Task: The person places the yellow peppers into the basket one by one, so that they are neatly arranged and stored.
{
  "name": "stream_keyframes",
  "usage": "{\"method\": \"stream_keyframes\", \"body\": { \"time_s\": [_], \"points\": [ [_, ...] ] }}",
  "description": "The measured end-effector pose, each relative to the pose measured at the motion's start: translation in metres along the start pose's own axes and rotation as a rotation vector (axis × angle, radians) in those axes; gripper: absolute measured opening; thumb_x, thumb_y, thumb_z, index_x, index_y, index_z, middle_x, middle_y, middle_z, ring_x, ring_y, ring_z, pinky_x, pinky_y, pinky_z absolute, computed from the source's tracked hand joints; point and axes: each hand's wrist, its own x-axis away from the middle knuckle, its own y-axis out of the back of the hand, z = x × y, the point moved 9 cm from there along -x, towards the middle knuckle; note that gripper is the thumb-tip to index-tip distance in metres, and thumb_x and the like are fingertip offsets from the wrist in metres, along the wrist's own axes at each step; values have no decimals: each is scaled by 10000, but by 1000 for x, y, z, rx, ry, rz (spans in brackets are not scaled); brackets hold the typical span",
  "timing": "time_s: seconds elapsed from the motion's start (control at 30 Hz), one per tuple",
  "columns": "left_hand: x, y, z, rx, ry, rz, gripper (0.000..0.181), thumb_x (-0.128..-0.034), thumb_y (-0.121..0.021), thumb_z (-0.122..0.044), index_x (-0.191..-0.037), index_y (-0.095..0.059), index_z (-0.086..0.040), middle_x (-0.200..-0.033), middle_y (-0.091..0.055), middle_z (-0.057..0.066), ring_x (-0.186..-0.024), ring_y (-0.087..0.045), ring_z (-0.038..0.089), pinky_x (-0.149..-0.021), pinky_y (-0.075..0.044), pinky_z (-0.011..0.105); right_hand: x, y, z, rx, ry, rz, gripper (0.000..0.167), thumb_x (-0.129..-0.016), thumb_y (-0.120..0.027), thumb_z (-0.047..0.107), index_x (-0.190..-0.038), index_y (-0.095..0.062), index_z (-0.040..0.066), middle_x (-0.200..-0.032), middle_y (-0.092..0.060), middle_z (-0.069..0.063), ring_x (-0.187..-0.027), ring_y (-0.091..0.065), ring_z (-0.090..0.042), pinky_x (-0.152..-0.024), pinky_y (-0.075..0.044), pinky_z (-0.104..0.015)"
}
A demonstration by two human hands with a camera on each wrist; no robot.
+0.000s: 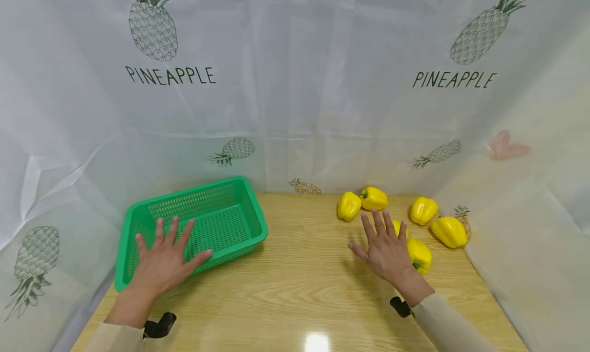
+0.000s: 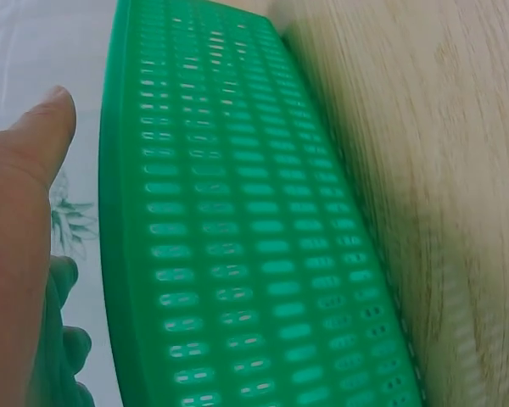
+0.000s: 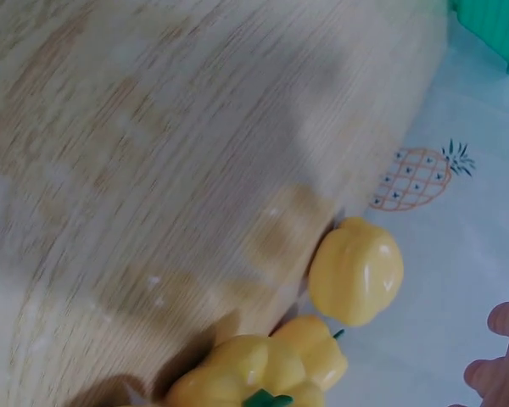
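My left hand (image 1: 161, 265) hovers palm down with fingers spread over the near side of a green plastic basket (image 1: 255, 208); it holds nothing. In the left wrist view the slotted wall of the basket (image 2: 237, 212) stands beside the thumb (image 2: 38, 140). On the right, my right hand (image 1: 387, 252) is spread above several yellow bell peppers and grips none. One bell pepper (image 1: 419, 254) lies beside that hand, and another is partly hidden under its fingers. Beyond the fingertips lie a bell pepper (image 1: 349, 206) and a second bell pepper (image 1: 374, 198).
Farther right sit a bell pepper (image 1: 423, 210) and another bell pepper (image 1: 449, 232), near the table's right edge. A wooden table (image 1: 295, 270) carries everything. White curtain (image 1: 304, 85) printed with pineapples encloses the back and sides.
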Motion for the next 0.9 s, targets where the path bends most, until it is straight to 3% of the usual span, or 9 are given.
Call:
{"method": "stream_keyframes", "body": {
  "time_s": [0.67,0.77,0.9],
  "points": [
    [2,-1,20,3,50,-15,1037,-969,-444,-820,-1720,-106,-191,-1735,-65,300,-1566,124,573,-1060,99,921,-31,-5,30,-65,32,19,889,-1013,-560,666,-1661,-340,98,-1731,-232,-229,-1613,-139,-465,-1211,-63,-812],
    [7,3,31,2,65,-36,1021,-984,-457,-791,-1716,-119,-164,-1723,-70,323,-1559,110,593,-1056,88,929,-39,-5,46,-73,44,24,893,-1007,-568,669,-1661,-343,105,-1734,-236,-217,-1619,-140,-449,-1231,-52,-787],
    [22,5,58,14,124,-35,1021,-1016,-438,-752,-1702,-106,-74,-1698,-51,373,-1545,109,617,-1029,92,944,-57,-6,83,-96,87,47,890,-1019,-525,689,-1674,-315,126,-1743,-224,-194,-1632,-123,-417,-1263,-53,-740]
  ]
}}
